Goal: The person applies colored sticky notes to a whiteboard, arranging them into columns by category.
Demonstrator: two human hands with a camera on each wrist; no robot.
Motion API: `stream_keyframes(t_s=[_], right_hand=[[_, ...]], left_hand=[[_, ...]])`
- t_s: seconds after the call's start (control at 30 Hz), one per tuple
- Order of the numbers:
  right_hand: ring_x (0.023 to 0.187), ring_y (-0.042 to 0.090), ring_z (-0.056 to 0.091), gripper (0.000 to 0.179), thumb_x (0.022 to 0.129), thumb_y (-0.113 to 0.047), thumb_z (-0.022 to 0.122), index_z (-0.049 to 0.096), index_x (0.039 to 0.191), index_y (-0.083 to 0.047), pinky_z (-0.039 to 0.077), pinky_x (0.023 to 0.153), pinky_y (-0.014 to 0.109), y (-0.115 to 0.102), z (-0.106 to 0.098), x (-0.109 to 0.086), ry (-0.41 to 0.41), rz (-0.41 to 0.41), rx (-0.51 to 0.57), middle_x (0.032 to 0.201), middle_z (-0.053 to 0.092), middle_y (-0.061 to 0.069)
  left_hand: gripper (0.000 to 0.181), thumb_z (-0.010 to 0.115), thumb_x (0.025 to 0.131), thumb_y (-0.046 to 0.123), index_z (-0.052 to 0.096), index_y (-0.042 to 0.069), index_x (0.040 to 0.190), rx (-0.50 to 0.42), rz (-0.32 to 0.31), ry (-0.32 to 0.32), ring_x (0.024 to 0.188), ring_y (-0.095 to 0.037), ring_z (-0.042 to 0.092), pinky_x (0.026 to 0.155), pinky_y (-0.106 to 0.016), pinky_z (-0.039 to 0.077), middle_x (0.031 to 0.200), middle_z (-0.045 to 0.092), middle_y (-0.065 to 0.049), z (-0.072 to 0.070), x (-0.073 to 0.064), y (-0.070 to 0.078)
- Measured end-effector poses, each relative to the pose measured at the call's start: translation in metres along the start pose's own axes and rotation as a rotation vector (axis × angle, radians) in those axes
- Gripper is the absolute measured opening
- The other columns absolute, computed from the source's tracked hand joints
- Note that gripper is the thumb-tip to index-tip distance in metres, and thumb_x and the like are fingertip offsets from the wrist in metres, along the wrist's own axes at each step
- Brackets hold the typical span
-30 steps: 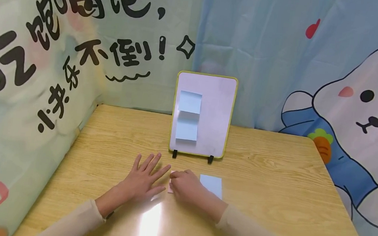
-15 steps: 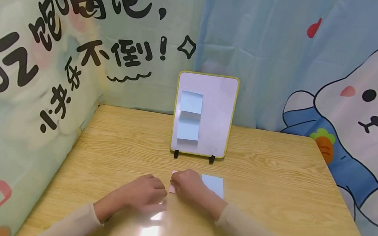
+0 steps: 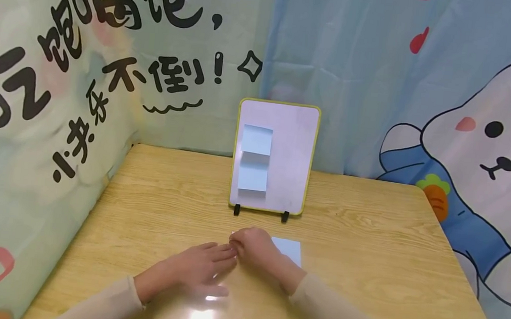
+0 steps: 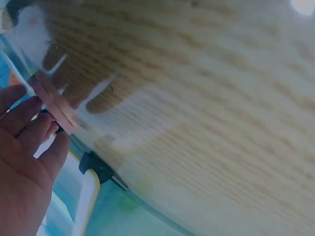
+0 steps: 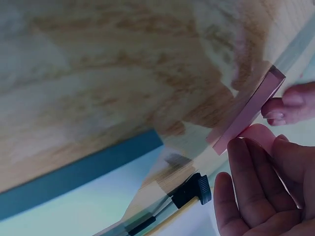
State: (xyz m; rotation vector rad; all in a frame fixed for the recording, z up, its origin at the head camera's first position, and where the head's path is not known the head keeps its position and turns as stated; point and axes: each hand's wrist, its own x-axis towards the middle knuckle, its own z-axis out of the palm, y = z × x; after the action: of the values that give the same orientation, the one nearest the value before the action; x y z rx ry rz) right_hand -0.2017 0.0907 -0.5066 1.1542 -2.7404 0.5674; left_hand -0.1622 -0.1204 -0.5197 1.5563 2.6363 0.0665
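Low in the middle, the right hand (image 3: 254, 250) pinches the edge of the pink pad (image 5: 249, 110) on the wooden table (image 3: 367, 235), the left hand (image 3: 199, 265) beside it, fingers extended. A whiteboard (image 3: 290, 157) stands at centre before printed curtains (image 3: 337, 60).

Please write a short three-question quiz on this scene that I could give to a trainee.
1. How many blue notes are on the whiteboard?
2. True or false: the blue pad on the table lies nearer the right hand than the left hand.
3. Which colour is the other pad, close to both hands: A green, B pink, C yellow?

Key: 1. Two. 2. True. 3. B.
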Motion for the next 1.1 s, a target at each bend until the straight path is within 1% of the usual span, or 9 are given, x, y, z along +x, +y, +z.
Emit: stream_keyframes(t_s=[0.1, 0.27, 0.37, 0.5, 0.57, 0.67, 0.8, 0.9, 1.1], right_hand=[[0.081, 0.017, 0.074, 0.012, 0.088, -0.005, 0.068, 0.078, 0.093, -0.008, 0.058, 0.077, 0.032, 0.000, -0.001, 0.002, -0.019, 0.022, 0.031, 0.088, 0.077, 0.002], [0.085, 0.019, 0.074, 0.015, 0.089, -0.004, 0.066, 0.078, 0.097, -0.006, 0.058, 0.081, 0.035, 0.002, -0.002, 0.005, -0.045, 0.059, 0.079, 0.091, 0.077, 0.003], [0.087, 0.020, 0.073, 0.015, 0.089, -0.005, 0.066, 0.078, 0.097, -0.007, 0.058, 0.082, 0.035, 0.006, -0.002, 0.007, -0.025, 0.081, 0.089, 0.093, 0.077, 0.003], [0.091, 0.020, 0.073, 0.013, 0.090, -0.009, 0.068, 0.078, 0.099, -0.010, 0.057, 0.085, 0.037, 0.012, -0.003, 0.012, 0.008, 0.138, 0.114, 0.096, 0.077, 0.002], [0.093, 0.020, 0.073, 0.013, 0.090, -0.011, 0.070, 0.078, 0.099, -0.010, 0.056, 0.087, 0.037, 0.014, -0.005, 0.014, 0.011, 0.172, 0.132, 0.097, 0.077, 0.003], [0.095, 0.022, 0.073, 0.012, 0.088, -0.010, 0.071, 0.078, 0.099, -0.009, 0.056, 0.088, 0.039, 0.018, -0.008, 0.017, 0.022, 0.190, 0.133, 0.098, 0.077, 0.004], [0.094, 0.023, 0.073, 0.011, 0.087, -0.010, 0.073, 0.079, 0.096, -0.008, 0.057, 0.084, 0.038, 0.023, -0.014, 0.021, 0.027, 0.185, 0.110, 0.096, 0.078, 0.005], [0.091, 0.022, 0.074, 0.010, 0.087, -0.013, 0.075, 0.080, 0.095, -0.010, 0.058, 0.080, 0.037, 0.027, -0.016, 0.023, 0.018, 0.207, 0.097, 0.094, 0.078, 0.003], [0.089, 0.020, 0.074, 0.009, 0.086, -0.016, 0.077, 0.081, 0.092, -0.011, 0.058, 0.075, 0.034, 0.035, -0.017, 0.029, 0.021, 0.328, 0.172, 0.091, 0.078, 0.002]], left_hand=[[0.078, 0.029, 0.100, 0.064, 0.037, 0.006, 0.152, -0.006, -0.003, 0.019, 0.148, -0.026, 0.033, 0.118, -0.040, 0.031, 0.159, 0.033, -0.012, 0.001, 0.001, -0.001], [0.079, 0.026, 0.101, 0.063, 0.036, 0.003, 0.152, -0.051, -0.023, -0.013, 0.148, -0.027, 0.031, 0.119, -0.037, 0.028, 0.160, 0.031, -0.013, 0.004, 0.000, -0.002], [0.079, 0.026, 0.101, 0.064, 0.037, 0.004, 0.152, -0.057, -0.037, -0.026, 0.148, -0.027, 0.032, 0.120, -0.037, 0.028, 0.159, 0.032, -0.012, 0.002, 0.000, -0.002], [0.078, 0.028, 0.101, 0.063, 0.039, 0.005, 0.151, -0.044, -0.036, -0.024, 0.147, -0.026, 0.034, 0.120, -0.037, 0.028, 0.158, 0.035, -0.012, -0.001, 0.001, -0.001], [0.078, 0.029, 0.100, 0.064, 0.041, 0.004, 0.150, -0.046, -0.037, -0.026, 0.146, -0.026, 0.036, 0.119, -0.037, 0.028, 0.158, 0.037, -0.012, -0.002, 0.002, -0.001], [0.079, 0.029, 0.099, 0.065, 0.042, 0.005, 0.149, -0.055, -0.047, -0.037, 0.146, -0.026, 0.036, 0.120, -0.036, 0.028, 0.157, 0.038, -0.012, -0.003, 0.003, 0.000], [0.080, 0.030, 0.099, 0.066, 0.043, 0.005, 0.149, -0.065, -0.064, -0.056, 0.146, -0.026, 0.036, 0.120, -0.036, 0.029, 0.157, 0.039, -0.012, -0.005, 0.006, 0.001], [0.079, 0.032, 0.099, 0.065, 0.043, 0.005, 0.149, -0.064, -0.075, -0.073, 0.146, -0.025, 0.037, 0.120, -0.036, 0.029, 0.156, 0.039, -0.011, -0.007, 0.007, 0.002], [0.078, 0.036, 0.098, 0.064, 0.043, 0.005, 0.149, -0.086, -0.098, -0.086, 0.145, -0.026, 0.038, 0.120, -0.035, 0.028, 0.156, 0.040, -0.011, -0.009, 0.008, 0.005]])
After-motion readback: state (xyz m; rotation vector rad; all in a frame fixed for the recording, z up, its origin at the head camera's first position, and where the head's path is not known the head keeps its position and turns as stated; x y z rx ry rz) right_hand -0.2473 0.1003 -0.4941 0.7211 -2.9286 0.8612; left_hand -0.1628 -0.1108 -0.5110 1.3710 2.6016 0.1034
